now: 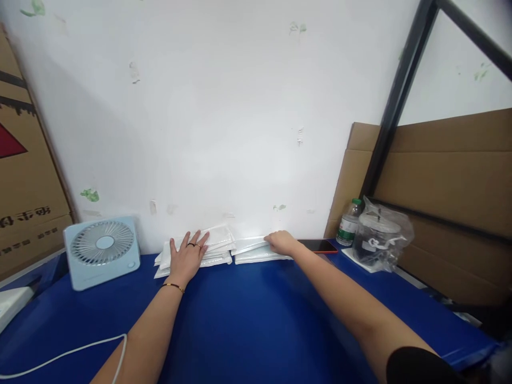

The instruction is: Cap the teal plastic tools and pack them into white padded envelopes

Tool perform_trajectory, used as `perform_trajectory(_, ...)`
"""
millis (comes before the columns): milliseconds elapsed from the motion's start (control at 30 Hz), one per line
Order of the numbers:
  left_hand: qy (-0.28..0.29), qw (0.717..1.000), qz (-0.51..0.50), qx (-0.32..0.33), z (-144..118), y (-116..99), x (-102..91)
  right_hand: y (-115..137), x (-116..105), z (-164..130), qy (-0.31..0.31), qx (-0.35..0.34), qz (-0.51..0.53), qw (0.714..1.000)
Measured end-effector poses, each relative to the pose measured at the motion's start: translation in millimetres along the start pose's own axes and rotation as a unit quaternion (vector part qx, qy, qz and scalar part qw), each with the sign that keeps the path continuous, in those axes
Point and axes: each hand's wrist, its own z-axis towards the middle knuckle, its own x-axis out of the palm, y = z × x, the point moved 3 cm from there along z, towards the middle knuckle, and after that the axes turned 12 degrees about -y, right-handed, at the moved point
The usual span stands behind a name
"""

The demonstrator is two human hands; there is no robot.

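My left hand [188, 258] lies with its fingers spread on a loose stack of white, plastic-wrapped flat packets [218, 242]. These packets overlap unevenly against the foot of the wall. To the right, my right hand [281, 242] is closed at the top of a second pile of flat, shiny clear plastic bags [256, 256]. Its fingertips seem to pinch the edge of the uppermost bag, though the palm side is hidden. A dark-screened phone with a red edge [318, 246] rests just right of that hand, partly behind the wrist.
A light blue fan [104, 250] stands at the left, with a white cable [64, 354] in front. On the right are a green-capped bottle [349, 224] and a bag-wrapped container [378, 240]. Cardboard [444, 170] and a dark metal frame [400, 90] border the blue tabletop [256, 325].
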Motion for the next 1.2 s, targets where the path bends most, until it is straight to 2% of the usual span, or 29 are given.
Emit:
perform_trajectory(100, 0.018, 1.0, 0.004, 0.002, 1.4, -1.2, -1.6, 7.3, -12.9, -18.5, -0.013, -0.002, -0.02, 1.0)
perform_trajectory(200, 0.03, 0.999, 0.016, 0.0, 3.7, -3.2, -1.2, 28.4, -19.9, -58.2, -0.027, -0.042, -0.012, 0.999)
perform_trajectory(267, 0.036, 0.999, 0.024, -0.001, 4.9, -5.1, -1.3, 47.8, -20.0, -88.7, -0.034, -0.091, 0.026, 0.995)
perform_trajectory(333, 0.029, 0.999, 0.024, 0.003, 5.8, -9.2, -5.9, 60.0, -19.7, -112.9, -0.056, -0.103, 0.081, 0.99)
perform_trajectory(400, -0.006, 1.0, 0.016, 0.011, 6.9, -17.5, -18.4, 56.6, -20.1, -125.0, -0.098, -0.046, 0.149, 0.983)
perform_trajectory(467, -0.046, 0.998, -0.015, 0.028, 7.2, -32.3, -36.6, 37.0, -19.1, -126.5, -0.15, 0.085, 0.206, 0.963)
perform_trajectory(533, -0.037, 0.993, -0.083, 0.071, 4.2, -54.4, -52.4, 12.0, -12.6, -123.0, -0.162, 0.242, 0.235, 0.927)
perform_trajectory(567, -0.001, 0.986, -0.131, 0.108, 0.4, -67.7, -56.8, 2.5, -6.7, -120.3, -0.134, 0.296, 0.244, 0.914)
perform_trajectory(633, 0.103, 0.955, -0.213, 0.179, -12.3, -93.3, -58.0, -7.8, 5.9, -114.8, -0.072, 0.351, 0.276, 0.892)
perform_trajectory(667, 0.155, 0.939, -0.23, 0.201, -20.4, -103.2, -55.0, -8.7, 11.3, -112.3, -0.057, 0.356, 0.303, 0.882)
perform_trajectory(733, 0.231, 0.922, -0.233, 0.206, -36.0, -114.4, -44.9, -4.2, 19.3, -108.6, -0.051, 0.341, 0.364, 0.865)
perform_trajectory(800, 0.267, 0.918, -0.224, 0.188, -47.9, -117.0, -34.5, 5.3, 23.6, -105.8, -0.066, 0.312, 0.467, 0.825)
perform_trajectory(833, 0.268, 0.921, -0.221, 0.178, -51.8, -116.6, -30.9, 10.4, 24.7, -104.6, -0.076, 0.301, 0.527, 0.791)
perform_trajectory(933, 0.242, 0.933, -0.214, 0.159, -56.7, -116.5, -28.2, 20.3, 25.9, -102.0, -0.121, 0.311, 0.669, 0.663)
perform_trajectory(967, 0.235, 0.936, -0.212, 0.155, -57.0, -118.2, -29.2, 21.6, 26.2, -101.7, -0.132, 0.322, 0.687, 0.637)
perform_trajectory(1000, 0.231, 0.939, -0.208, 0.15, -56.9, -120.8, -30.6, 21.9, 26.5, -101.7, -0.139, 0.328, 0.695, 0.624)
perform_trajectory(1033, 0.229, 0.941, -0.202, 0.144, -56.4, -123.9, -32.5, 20.8, 26.6, -102.2, -0.145, 0.33, 0.694, 0.623)
perform_trajectory(1067, 0.227, 0.945, -0.192, 0.139, -55.4, -127.5, -34.8, 18.0, 26.7, -103.4, -0.155, 0.331, 0.681, 0.635)
perform_trajectory(1100, 0.224, 0.948, -0.181, 0.135, -53.9, -131.1, -37.7, 13.5, 26.6, -105.5, -0.167, 0.333, 0.652, 0.66)
perform_trajectory(1200, 0.215, 0.959, -0.128, 0.137, -45.6, -140.8, -50.8, -5.4, 27.3, -114.2, -0.191, 0.343, 0.496, 0.774)
